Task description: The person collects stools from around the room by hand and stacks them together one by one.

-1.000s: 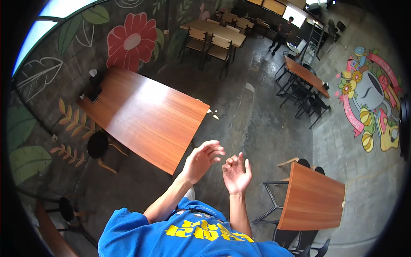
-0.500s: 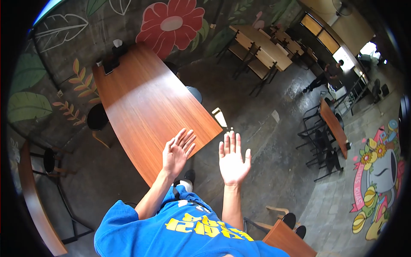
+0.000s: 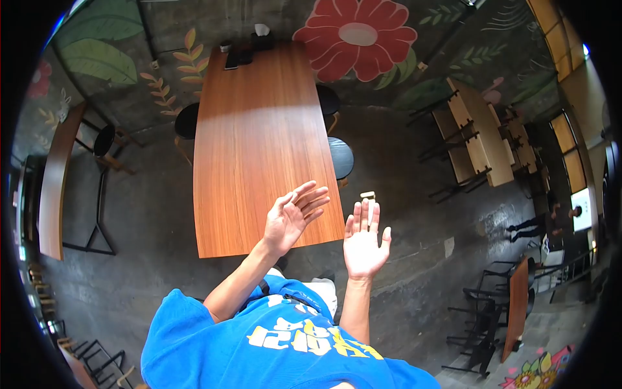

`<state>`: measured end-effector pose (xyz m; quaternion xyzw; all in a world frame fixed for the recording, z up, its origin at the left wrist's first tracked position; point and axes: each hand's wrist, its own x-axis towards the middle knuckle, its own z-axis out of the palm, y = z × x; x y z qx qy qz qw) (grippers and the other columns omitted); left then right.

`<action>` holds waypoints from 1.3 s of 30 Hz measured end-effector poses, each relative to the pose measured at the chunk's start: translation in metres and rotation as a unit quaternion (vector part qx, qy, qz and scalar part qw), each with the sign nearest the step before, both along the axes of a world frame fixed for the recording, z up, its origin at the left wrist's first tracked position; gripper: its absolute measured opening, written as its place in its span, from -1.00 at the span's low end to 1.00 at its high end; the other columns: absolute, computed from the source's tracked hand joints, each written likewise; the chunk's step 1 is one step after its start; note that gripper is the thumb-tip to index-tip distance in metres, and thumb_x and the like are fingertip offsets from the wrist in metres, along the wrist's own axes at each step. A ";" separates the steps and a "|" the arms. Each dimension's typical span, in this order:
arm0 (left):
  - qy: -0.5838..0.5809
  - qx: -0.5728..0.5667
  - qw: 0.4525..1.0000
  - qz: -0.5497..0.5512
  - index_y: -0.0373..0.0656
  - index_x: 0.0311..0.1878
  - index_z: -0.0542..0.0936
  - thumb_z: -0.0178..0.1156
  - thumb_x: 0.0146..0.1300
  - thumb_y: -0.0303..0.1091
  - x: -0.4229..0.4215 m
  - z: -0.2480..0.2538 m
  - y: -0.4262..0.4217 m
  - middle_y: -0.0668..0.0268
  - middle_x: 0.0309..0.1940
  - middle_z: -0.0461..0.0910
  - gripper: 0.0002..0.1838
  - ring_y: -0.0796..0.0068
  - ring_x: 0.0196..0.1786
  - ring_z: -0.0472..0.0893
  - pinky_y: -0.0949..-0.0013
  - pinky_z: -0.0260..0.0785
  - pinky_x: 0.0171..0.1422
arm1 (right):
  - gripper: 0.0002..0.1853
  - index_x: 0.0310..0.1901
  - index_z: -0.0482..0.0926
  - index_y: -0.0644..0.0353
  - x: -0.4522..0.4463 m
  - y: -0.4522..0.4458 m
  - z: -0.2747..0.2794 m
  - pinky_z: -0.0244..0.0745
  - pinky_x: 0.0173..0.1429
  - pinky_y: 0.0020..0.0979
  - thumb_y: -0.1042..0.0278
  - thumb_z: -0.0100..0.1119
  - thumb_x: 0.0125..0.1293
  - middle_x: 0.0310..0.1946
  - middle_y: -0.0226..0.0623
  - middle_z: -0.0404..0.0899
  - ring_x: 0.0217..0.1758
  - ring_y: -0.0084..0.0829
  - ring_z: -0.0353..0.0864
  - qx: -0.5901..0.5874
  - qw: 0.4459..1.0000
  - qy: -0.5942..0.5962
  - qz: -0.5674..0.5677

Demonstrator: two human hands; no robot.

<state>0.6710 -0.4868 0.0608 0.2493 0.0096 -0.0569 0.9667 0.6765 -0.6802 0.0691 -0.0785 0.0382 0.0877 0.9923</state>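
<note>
My left hand (image 3: 293, 220) is raised with its palm turned up and its fingers apart, holding nothing. In the view it overlaps the near end of a long brown wooden table (image 3: 259, 162); I cannot tell that it touches the tabletop. Beside it, off the table's near right corner, my right hand (image 3: 366, 249) is held palm up, fingers stretched out and thumb out to the side. It too holds nothing.
At the table's far end lie a dark flat item (image 3: 232, 61) and a dark box with white tissue (image 3: 261, 30). Stools (image 3: 341, 157) flank the table. A side table (image 3: 59, 188) stands left, pale tables (image 3: 481, 136) right. A person (image 3: 551, 223) stands far right.
The view has turned, so the long table now runs nearly straight ahead and the flower mural sits further right. Both hands stay open and appear slightly further right in the view.
</note>
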 end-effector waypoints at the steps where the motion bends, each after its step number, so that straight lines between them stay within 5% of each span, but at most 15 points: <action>1: 0.007 0.003 1.000 0.019 -0.14 0.46 0.29 -0.30 0.52 0.03 0.001 -0.002 -0.009 0.05 0.42 0.35 -0.39 0.12 0.45 0.36 0.11 0.15 0.57 | -0.38 0.49 0.22 0.05 0.008 -0.008 -0.004 0.13 0.57 -0.06 -0.04 -0.17 0.49 0.51 -0.18 0.21 0.57 -0.21 0.17 0.003 1.000 0.007 0.019; 9: 0.048 -0.085 0.981 0.170 -0.15 0.42 0.31 -0.22 0.52 -0.07 0.017 -0.004 -0.125 0.07 0.38 0.40 -0.46 0.16 0.41 0.42 0.14 0.30 0.48 | -0.42 0.46 0.24 0.10 0.080 -0.114 0.011 0.23 0.52 -0.05 0.01 -0.16 0.51 0.46 -0.13 0.27 0.53 -0.19 0.24 0.050 0.987 0.027 0.148; 16: 0.083 -0.138 0.964 0.210 -0.15 0.30 0.44 -0.13 0.51 -0.14 0.045 -0.008 -0.235 0.23 0.02 0.59 -0.56 0.31 0.08 0.57 0.24 0.46 0.18 | -0.55 0.31 0.40 0.12 0.129 -0.228 0.012 0.44 0.27 -0.20 0.09 -0.10 0.52 0.19 -0.17 0.53 0.28 -0.26 0.49 0.007 0.981 0.044 0.188; 18: 0.077 -0.128 0.967 0.204 -0.15 0.28 0.45 -0.13 0.51 -0.14 0.056 0.001 -0.257 0.24 -0.02 0.59 -0.57 0.32 0.04 0.57 0.25 0.46 0.16 | -0.61 0.22 0.47 0.13 0.140 -0.247 0.013 0.44 0.06 -0.29 0.11 -0.07 0.51 0.00 -0.25 0.58 0.06 -0.34 0.54 0.020 0.979 0.041 0.198; 22: 0.052 -0.096 0.976 0.187 -0.16 0.23 0.48 -0.12 0.51 -0.13 0.081 0.018 -0.293 0.25 -0.10 0.58 -0.59 0.34 -0.04 0.56 0.26 0.46 0.12 | -0.63 0.18 0.49 0.14 0.164 -0.270 0.012 0.41 -0.02 -0.32 0.14 -0.05 0.50 -0.10 -0.28 0.57 -0.05 -0.37 0.51 0.037 0.974 0.068 0.211; 39: 0.087 -0.080 0.989 0.089 -0.17 0.14 0.54 -0.06 0.50 -0.20 0.328 -0.043 -0.374 0.35 -0.17 0.57 -0.66 0.46 -0.10 0.57 0.40 0.47 0.04 | -0.68 0.09 0.56 0.14 0.367 -0.366 0.000 0.36 -0.10 -0.37 0.20 -0.11 0.52 -0.24 -0.39 0.50 -0.18 -0.44 0.43 -0.005 0.982 0.075 0.172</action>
